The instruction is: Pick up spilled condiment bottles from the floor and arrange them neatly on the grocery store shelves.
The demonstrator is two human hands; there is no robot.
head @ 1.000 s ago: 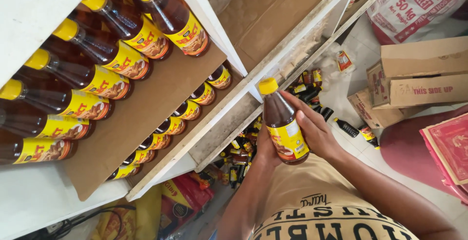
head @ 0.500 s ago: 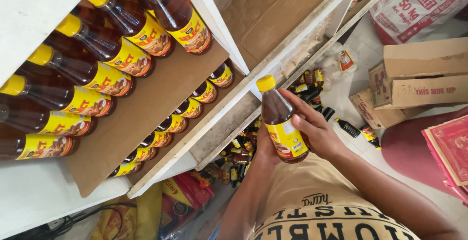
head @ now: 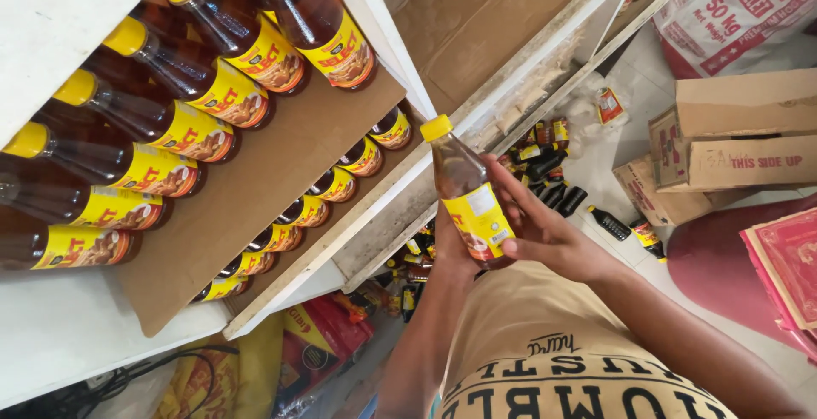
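Two hands hold one amber sauce bottle [head: 465,191] with a yellow cap and yellow label, raised in front of your chest, just beside the front edge of a white shelf unit [head: 400,53]. Your right hand [head: 545,228] wraps the lower body from the right, fingers curled around the label and thumb across the base. Your left hand [head: 449,245] is mostly hidden behind the bottle; it seems to cup the underside, but you cannot tell exactly how its fingers lie. The bottle's long axis runs from your palms up and slightly left, cap pointing toward the shelves, so the right hand is the one more clearly in control. On the upper shelf, lined with a brown cardboard sheet [head: 255,189], seven matching bottles [head: 187,130] show in a row, though more may be out of view. On the shelf below, about seven more bottles [head: 332,185] show as caps and labels. Lower still, a loose heap of small dark bottles [head: 553,176] lies on the floor, too jumbled to count. Three cardboard boxes [head: 740,138] stand to the right, beside a white printed sack [head: 740,2].
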